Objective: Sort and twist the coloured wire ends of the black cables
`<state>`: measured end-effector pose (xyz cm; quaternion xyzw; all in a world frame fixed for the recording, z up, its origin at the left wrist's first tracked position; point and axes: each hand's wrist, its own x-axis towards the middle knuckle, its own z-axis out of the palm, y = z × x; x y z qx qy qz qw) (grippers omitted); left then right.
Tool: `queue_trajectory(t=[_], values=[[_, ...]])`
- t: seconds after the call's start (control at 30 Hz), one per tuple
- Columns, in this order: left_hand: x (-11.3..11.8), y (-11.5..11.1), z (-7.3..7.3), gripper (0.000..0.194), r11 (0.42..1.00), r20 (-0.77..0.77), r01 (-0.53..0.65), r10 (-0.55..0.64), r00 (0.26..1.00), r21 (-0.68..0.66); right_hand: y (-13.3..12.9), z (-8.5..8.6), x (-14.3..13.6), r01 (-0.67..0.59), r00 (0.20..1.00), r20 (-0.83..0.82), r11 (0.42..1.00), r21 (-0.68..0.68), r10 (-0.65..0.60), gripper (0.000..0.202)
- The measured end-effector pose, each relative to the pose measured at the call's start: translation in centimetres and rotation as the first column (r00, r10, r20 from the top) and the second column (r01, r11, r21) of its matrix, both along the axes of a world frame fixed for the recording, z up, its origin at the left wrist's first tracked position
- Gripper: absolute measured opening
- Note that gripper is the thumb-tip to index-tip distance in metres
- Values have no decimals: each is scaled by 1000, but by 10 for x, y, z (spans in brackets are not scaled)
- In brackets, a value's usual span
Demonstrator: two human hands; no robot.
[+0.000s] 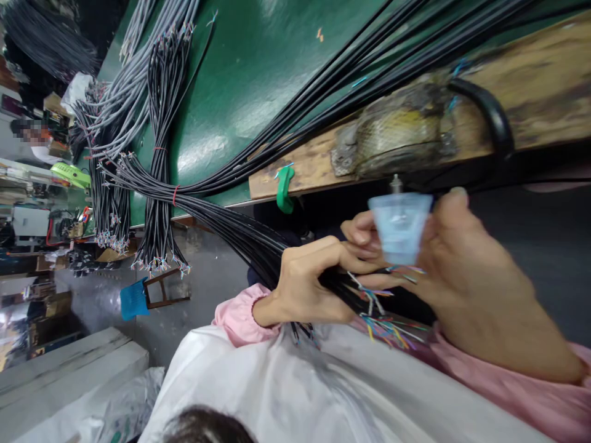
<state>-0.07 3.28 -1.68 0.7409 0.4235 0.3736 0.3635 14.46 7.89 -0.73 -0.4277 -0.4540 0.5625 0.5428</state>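
My left hand (311, 280) is closed around a bundle of black cables (249, 237), near their stripped ends. Thin coloured wires (390, 329) fan out from the cable ends below and between my hands. My right hand (480, 277) is closed on a light-blue translucent plastic piece (401, 231), wider at the top, with a thin metal tip pointing up. This piece is blurred, so its exact kind is unclear. The fingertips of both hands come close together behind and beside it. A red tie (175, 195) binds the bundle farther along, where it rests on the table edge.
Black and grey cable bundles (159, 111) lie across the green table (240, 80). A wooden board (545, 80) along the edge carries a tape-wrapped lump (397, 132), a black curved handle (489, 117) and a green hook (285, 189). A blue stool (133, 298) stands on the floor; another person (39, 138) is far left.
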Motion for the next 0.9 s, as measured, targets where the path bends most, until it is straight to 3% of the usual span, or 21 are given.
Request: queue_trajectory(t=[0.1, 0.2, 0.33, 0.4, 0.57, 0.67, 0.77, 0.9], values=[[0, 3, 1, 43, 997, 83, 19, -25, 996, 80, -2, -15, 10, -117, 989, -106, 989, -93, 107, 69], [-6, 7, 5, 40, 991, 123, 101, -111, 986, 89, -13, -26, 20, -103, 983, -166, 985, -137, 80, 63], [-22, 15, 11, 52, 971, -106, 199, -213, 971, -129, -37, -30, 26, -55, 988, -152, 970, -236, 19, 42], [-28, 19, 12, 55, 963, -136, 197, -224, 965, -184, -49, -28, 24, -25, 996, -84, 971, -238, 5, 37], [-28, 17, 7, 46, 987, 13, 148, -147, 989, -58, -68, -11, 14, 189, 970, 166, 979, -70, -176, 28], [-26, 9, 4, 36, 994, 112, 102, -105, 988, 29, -74, 2, 12, 188, 953, 235, 981, 38, -192, 13], [-24, 3, 5, 37, 998, 65, 48, -51, 997, 52, -74, 5, 11, 144, 962, 213, 981, 128, -169, 2], [-21, 3, 12, 38, 993, 63, 31, -38, 997, 110, -71, -5, 4, 182, 966, 141, 957, 227, -217, 4]])
